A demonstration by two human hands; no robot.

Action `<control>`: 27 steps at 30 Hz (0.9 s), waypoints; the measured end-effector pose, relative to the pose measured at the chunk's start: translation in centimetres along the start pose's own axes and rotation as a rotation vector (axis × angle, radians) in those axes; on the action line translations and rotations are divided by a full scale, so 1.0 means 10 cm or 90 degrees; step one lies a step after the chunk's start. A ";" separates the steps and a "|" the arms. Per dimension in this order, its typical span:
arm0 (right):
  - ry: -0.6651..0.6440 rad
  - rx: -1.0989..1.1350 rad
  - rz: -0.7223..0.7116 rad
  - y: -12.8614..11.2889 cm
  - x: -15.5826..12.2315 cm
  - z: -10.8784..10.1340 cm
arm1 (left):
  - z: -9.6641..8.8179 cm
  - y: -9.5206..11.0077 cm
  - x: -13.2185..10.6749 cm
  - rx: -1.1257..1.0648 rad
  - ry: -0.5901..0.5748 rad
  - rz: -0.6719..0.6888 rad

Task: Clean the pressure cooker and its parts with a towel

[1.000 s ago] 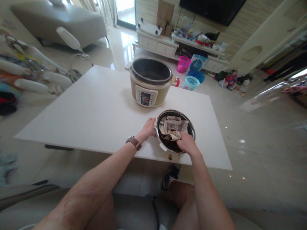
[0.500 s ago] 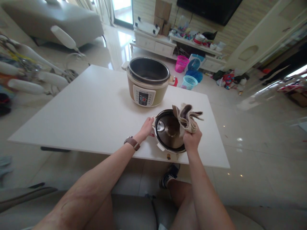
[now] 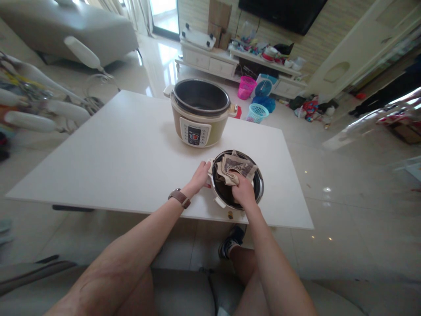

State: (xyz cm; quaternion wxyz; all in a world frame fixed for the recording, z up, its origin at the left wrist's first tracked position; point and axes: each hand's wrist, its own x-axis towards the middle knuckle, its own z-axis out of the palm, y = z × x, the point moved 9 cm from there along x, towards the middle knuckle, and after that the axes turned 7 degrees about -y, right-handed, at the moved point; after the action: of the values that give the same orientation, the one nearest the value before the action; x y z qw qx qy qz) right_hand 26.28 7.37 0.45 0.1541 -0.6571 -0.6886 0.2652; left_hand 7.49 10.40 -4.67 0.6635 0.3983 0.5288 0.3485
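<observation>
The pressure cooker lid (image 3: 226, 195) lies with its inner side up near the front edge of the white table. My left hand (image 3: 201, 174) is closed on the lid's left edge. Bunched in my right hand (image 3: 244, 189) is a beige and brown cloth (image 3: 238, 166), which rests over the inside of the lid and covers much of it. Behind the lid stands the pressure cooker body (image 3: 200, 123), uncovered, its dark pot showing and its control panel facing me.
The white table (image 3: 125, 149) extends to the left. A small brown-yellow object (image 3: 230, 215) sits at its front edge. Beyond it, a pink basket (image 3: 246, 87) and a light blue basket (image 3: 257, 113) stand on the floor before a TV cabinet (image 3: 210, 61).
My right hand has moved the cloth left, from the lid's right rim onto its middle. My left hand keeps its place on the lid's edge. The view has shifted slightly.
</observation>
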 end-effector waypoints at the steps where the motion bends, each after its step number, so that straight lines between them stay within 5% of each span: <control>1: 0.000 -0.003 0.001 0.00 0.00 0.00 | 0.00 0.00 0.00 0.000 0.001 0.000; 27: -0.008 -0.015 -0.014 -0.06 0.00 0.04 | -0.03 -0.04 0.03 -0.012 0.016 -0.011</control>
State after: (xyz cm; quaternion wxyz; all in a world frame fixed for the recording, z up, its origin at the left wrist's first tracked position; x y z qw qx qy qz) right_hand 25.59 7.26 0.52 0.1449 -0.6497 -0.6997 0.2595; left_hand 7.27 10.56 -5.26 0.6633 0.3835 0.5372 0.3527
